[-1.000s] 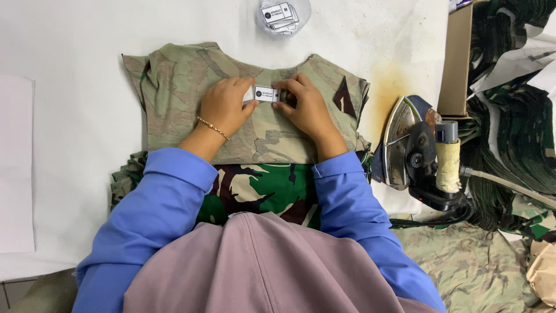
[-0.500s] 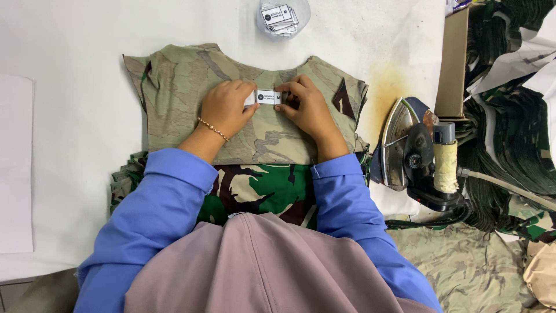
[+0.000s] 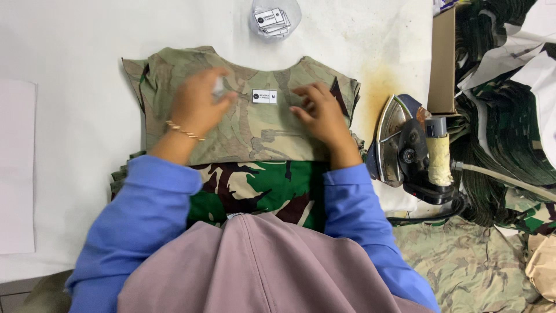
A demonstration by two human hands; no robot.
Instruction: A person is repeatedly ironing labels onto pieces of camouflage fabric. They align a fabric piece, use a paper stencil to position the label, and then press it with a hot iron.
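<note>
Now: left hand [image 3: 197,107] blurred, grip can't tell; right hand [image 3: 321,113] flat, fingers apart, on camo garment [image 3: 249,130]. Best keep white label [image 3: 264,96] centred at collar, fabric smooth.

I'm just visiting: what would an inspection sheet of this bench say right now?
Surface: white table, yellowish stain beside the iron.
Job's things: camouflage garment lying flat, small white label near its neckline.
Clutter: clear bag of labels, steam iron on its side, cardboard box, paper sheet.
Grippers: left hand blurred above the garment, apart from the label; right hand resting on the garment.
Cables: hose running from the iron.
Surroundings: stacked camouflage fabric at the right.
</note>
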